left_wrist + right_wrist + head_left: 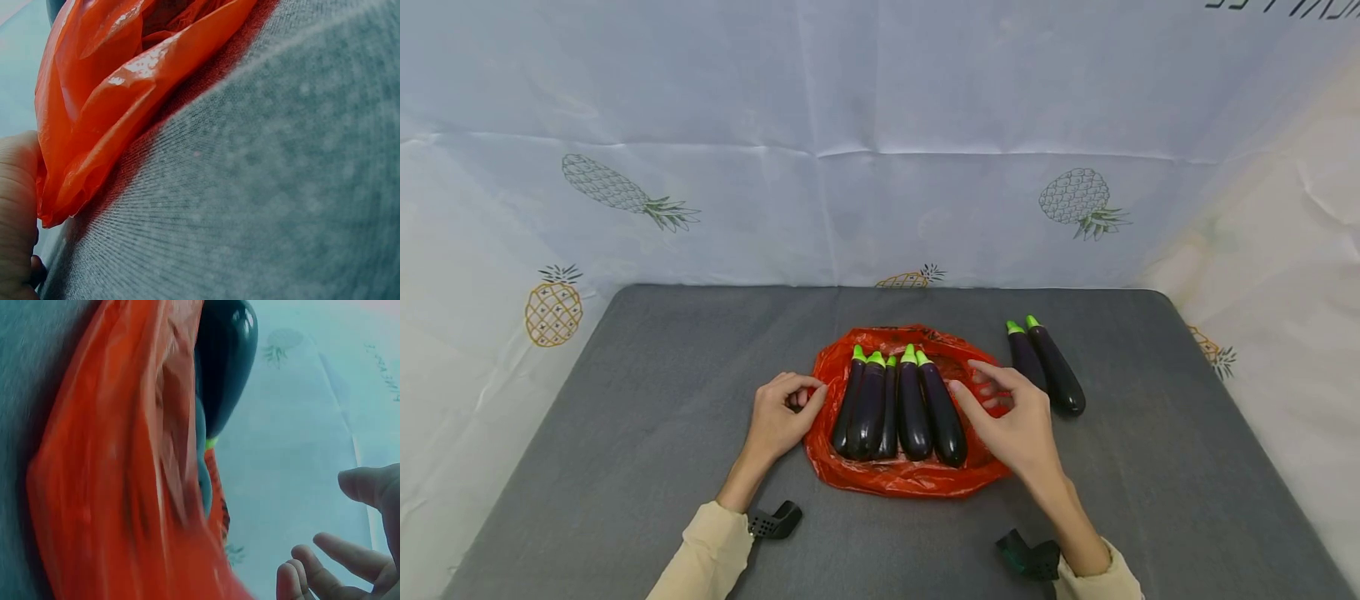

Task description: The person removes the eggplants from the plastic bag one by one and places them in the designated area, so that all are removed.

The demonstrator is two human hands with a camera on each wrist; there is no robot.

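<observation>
A red plastic bag [895, 482] lies spread on the table, its rim rolled low around several dark purple eggplants [867, 417] set side by side, green stem ends pointing away from me. At the bag's left edge my left hand [778, 418] pinches the plastic; the left wrist view shows the gathered bag edge [106, 125] against the thumb. My right hand [1015, 423] hovers over the bag's right side, fingers apart and holding nothing. In the right wrist view those fingers [319, 575] stand clear of the bag [106, 487] and of an eggplant [228, 362] beyond its rim.
Two more eggplants [1058, 375] lie outside the bag on the right, just past my right hand. The grey table [685, 350] ends at a white cloth [760, 208] printed with pineapples, which rises behind it and at both sides.
</observation>
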